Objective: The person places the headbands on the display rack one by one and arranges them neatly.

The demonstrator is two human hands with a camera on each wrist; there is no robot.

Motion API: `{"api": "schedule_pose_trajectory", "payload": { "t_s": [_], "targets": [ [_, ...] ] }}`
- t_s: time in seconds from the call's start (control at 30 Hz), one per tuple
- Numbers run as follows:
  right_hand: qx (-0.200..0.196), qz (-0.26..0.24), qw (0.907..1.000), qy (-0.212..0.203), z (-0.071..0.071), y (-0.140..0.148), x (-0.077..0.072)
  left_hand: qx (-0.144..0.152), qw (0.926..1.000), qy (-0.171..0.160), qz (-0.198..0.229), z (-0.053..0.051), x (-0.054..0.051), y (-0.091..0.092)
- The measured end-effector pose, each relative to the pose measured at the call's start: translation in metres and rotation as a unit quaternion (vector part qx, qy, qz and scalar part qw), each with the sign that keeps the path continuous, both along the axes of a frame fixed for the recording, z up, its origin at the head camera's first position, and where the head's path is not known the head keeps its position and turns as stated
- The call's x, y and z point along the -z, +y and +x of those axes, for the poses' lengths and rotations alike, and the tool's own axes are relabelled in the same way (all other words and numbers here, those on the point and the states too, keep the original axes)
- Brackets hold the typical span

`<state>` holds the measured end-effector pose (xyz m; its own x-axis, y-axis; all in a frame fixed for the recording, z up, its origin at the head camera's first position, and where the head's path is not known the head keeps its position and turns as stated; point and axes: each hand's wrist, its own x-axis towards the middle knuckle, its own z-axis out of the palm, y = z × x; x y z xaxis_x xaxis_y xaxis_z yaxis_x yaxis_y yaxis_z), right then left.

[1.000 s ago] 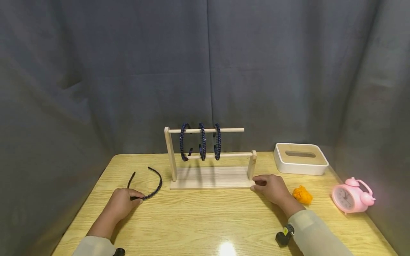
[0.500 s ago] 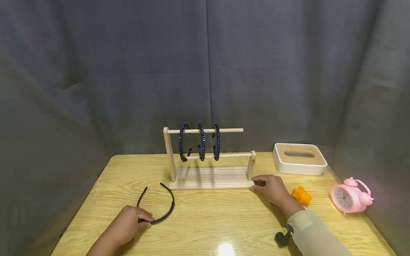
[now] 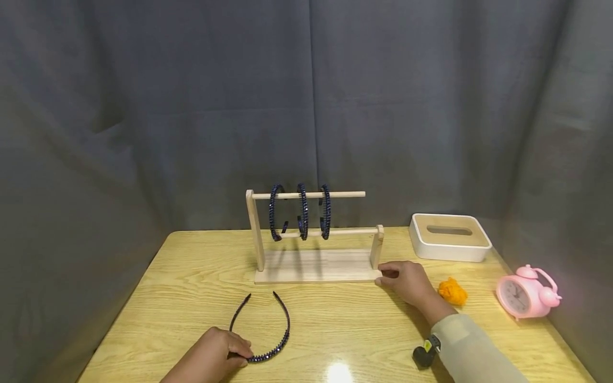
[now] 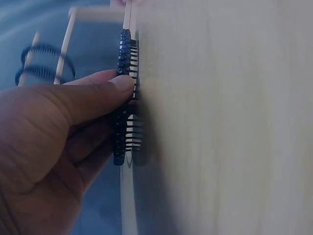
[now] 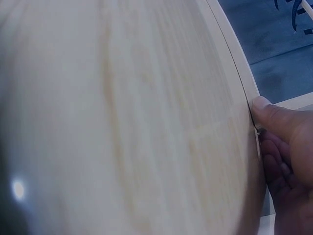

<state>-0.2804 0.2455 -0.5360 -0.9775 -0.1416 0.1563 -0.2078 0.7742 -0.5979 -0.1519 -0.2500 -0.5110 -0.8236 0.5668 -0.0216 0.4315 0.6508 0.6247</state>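
My left hand (image 3: 213, 352) pinches a dark blue beaded headband (image 3: 272, 353) by its curved band, low over the front of the table. Its two ends point away from me. The left wrist view shows the thumb across the toothed band (image 4: 124, 54). At mid-table stands a wooden rack (image 3: 316, 268) with two horizontal rods, and three similar headbands (image 3: 303, 213) hang around them. My right hand (image 3: 407, 284) grips the right front corner of the rack's base. In the right wrist view, the thumb lies at the base's edge with the other fingers curled below it.
A white tissue box (image 3: 450, 238) with a wooden lid stands at the back right. Beside my right wrist lies a crumpled orange cloth (image 3: 452, 292), and farther right a pink alarm clock (image 3: 527, 292). Grey curtains (image 3: 191, 117) surround the table.
My left hand has brought the headband rightward and toward me across the table, from left of the rack to in front of it. My right hand and the rack stay in place.
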Motion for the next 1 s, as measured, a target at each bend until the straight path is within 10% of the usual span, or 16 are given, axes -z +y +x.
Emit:
{"api": "schedule_pose_trajectory", "payload": {
  "t_s": [0.63,1.0],
  "targets": [
    [-0.001,0.005,1.0000,0.002,0.001,-0.002,0.000,0.113,0.9912,0.069,-0.005,-0.003,0.004,0.126],
    [0.001,-0.002,1.0000,0.000,-0.002,-0.001,0.001,0.134,0.9848,0.108,-0.024,-0.011,0.002,0.168]
  ]
}}
